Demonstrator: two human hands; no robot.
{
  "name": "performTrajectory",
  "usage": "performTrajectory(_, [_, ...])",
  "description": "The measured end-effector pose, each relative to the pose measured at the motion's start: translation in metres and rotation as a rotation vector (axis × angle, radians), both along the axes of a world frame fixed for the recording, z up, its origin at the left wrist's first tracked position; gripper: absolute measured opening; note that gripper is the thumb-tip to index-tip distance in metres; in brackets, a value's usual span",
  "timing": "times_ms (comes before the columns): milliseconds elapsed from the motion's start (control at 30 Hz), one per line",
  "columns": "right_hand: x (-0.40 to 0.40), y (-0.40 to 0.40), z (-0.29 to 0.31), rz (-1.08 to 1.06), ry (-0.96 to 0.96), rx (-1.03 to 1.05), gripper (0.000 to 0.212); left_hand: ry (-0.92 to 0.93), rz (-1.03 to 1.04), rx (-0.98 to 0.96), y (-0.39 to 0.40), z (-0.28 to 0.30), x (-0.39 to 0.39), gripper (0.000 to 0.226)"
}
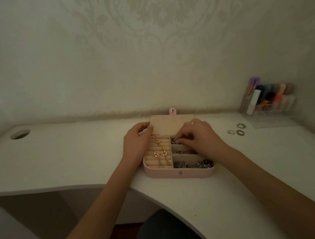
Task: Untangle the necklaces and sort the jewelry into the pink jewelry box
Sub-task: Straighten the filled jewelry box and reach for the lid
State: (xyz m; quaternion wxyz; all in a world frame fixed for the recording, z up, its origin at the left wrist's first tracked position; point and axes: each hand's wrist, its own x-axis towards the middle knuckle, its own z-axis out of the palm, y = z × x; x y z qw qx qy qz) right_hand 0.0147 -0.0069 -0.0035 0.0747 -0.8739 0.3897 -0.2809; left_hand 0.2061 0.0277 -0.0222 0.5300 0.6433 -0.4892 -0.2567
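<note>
The pink jewelry box [180,173] lies open on the white desk, its lid [169,125] leaning back against the wall. My left hand [136,142] grips the lid's left corner. My right hand [200,136] reaches into the top right compartment, fingertips pinched on a ring [173,140]. The left half holds ring rolls with gold flower earrings [160,153] and a gold chain [159,144]. A reddish piece [186,152] lies in the middle right compartment. Dark beaded necklaces [192,164] fill the bottom right compartment.
Three loose rings [238,129] lie on the desk to the right of the box. A clear organizer [269,98] with colourful items stands at the back right. A cable hole [20,134] is at the desk's far left. The desk's front edge curves inward.
</note>
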Motion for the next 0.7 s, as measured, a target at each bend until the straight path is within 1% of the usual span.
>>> performTrajectory(100, [0.000, 0.003, 0.007, 0.031, -0.061, 0.190, 0.009, 0.010, 0.007, -0.002, -0.001, -0.001, 0.000, 0.026])
performTrajectory(167, [-0.007, 0.002, 0.013, 0.050, -0.102, 0.265, 0.014, 0.004, 0.010, -0.004, -0.001, -0.002, 0.000, 0.026])
performTrajectory(200, [-0.015, -0.001, 0.019, 0.047, -0.147, 0.273, 0.016, -0.005, 0.010, -0.004, 0.000, -0.002, 0.000, 0.025])
performTrajectory(267, [-0.040, -0.011, 0.034, -0.032, -0.309, 0.227, 0.017, -0.013, 0.011, 0.002, 0.001, -0.001, 0.000, 0.023])
performTrajectory(333, [-0.078, -0.025, 0.046, -0.210, -0.424, 0.094, 0.016, -0.012, 0.011, 0.002, 0.000, -0.001, 0.000, 0.023])
performTrajectory(367, [-0.099, -0.030, 0.046, -0.322, -0.414, 0.053, 0.017, -0.022, 0.013, 0.004, 0.000, -0.001, 0.000, 0.023])
performTrajectory(400, [-0.117, -0.034, 0.041, -0.424, -0.351, 0.054, 0.018, -0.039, 0.018, 0.007, 0.000, -0.002, -0.001, 0.024])
performTrajectory(433, [-0.132, -0.037, 0.032, -0.500, -0.260, 0.101, 0.021, -0.047, 0.024, 0.008, -0.001, -0.003, -0.001, 0.024])
performTrajectory(500, [-0.147, -0.039, 0.010, -0.568, -0.131, 0.229, 0.025, -0.043, 0.027, 0.010, 0.000, -0.003, 0.000, 0.026])
performTrajectory(567, [-0.149, -0.040, -0.005, -0.596, -0.121, 0.237, 0.024, -0.057, -0.026, 0.028, 0.000, -0.002, 0.000, 0.030])
performTrajectory(600, [-0.149, -0.042, -0.010, -0.610, -0.140, 0.204, 0.024, -0.115, -0.078, 0.061, 0.000, 0.000, -0.001, 0.036])
performTrajectory(633, [-0.149, -0.045, -0.015, -0.617, -0.144, 0.163, 0.025, -0.215, -0.133, 0.117, 0.000, 0.001, -0.002, 0.043])
performTrajectory(700, [-0.150, -0.049, -0.022, -0.622, -0.077, 0.105, 0.026, -0.421, -0.197, 0.235, -0.001, 0.004, -0.007, 0.048])
